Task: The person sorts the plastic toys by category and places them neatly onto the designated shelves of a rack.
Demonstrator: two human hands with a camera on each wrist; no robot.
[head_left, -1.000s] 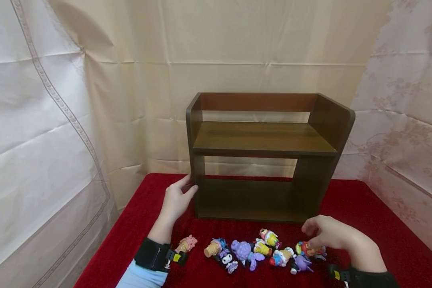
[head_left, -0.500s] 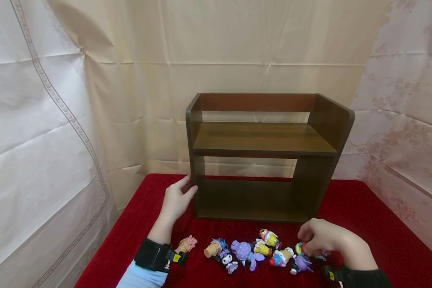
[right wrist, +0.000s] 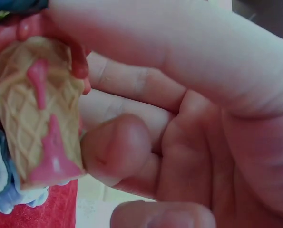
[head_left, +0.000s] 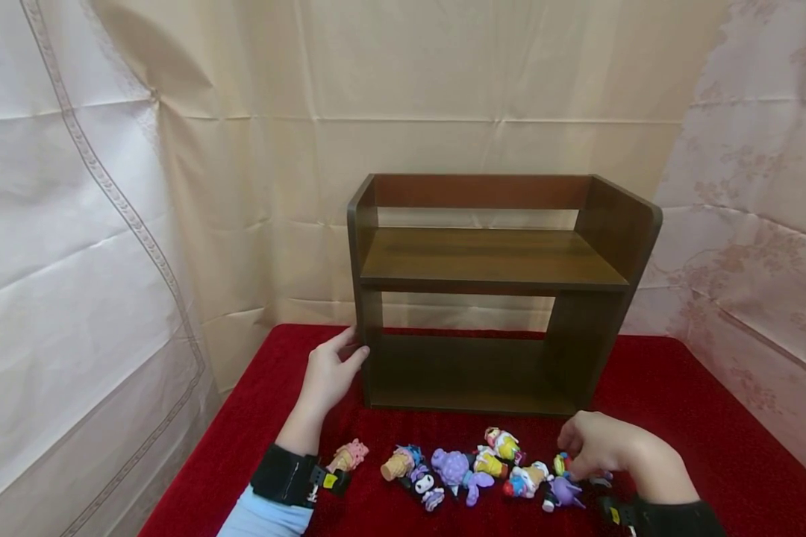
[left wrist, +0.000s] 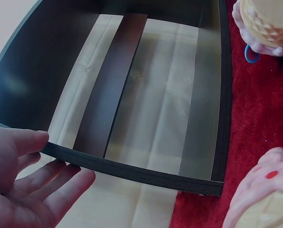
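Note:
My left hand (head_left: 329, 374) is at the left side panel of a dark brown wooden bookshelf (head_left: 493, 282). In the left wrist view the thumb lies on the panel's edge, the fingers on its outer side. At the right end of a row of toys, my right hand (head_left: 611, 449) pinches an ice-cream-cone figurine (right wrist: 41, 114) with a red top and pink drips; its head is partly hidden by the thumb. Close by lie a purple figurine (head_left: 564, 492) and a white figurine with a red and blue end (head_left: 528, 479).
On the red cloth (head_left: 242, 462) lie more figurines: a pink-topped cone (head_left: 349, 455), a blue-topped cone (head_left: 399, 462), a black-and-white one (head_left: 428, 492), a purple one (head_left: 451, 466) and yellow ones (head_left: 504, 444). Beige curtains (head_left: 275, 186) hang behind the bookshelf.
My right hand has come down and slightly left onto the cone figurine, covering more of it, and its fingers have closed in. The left hand stays at the bookshelf.

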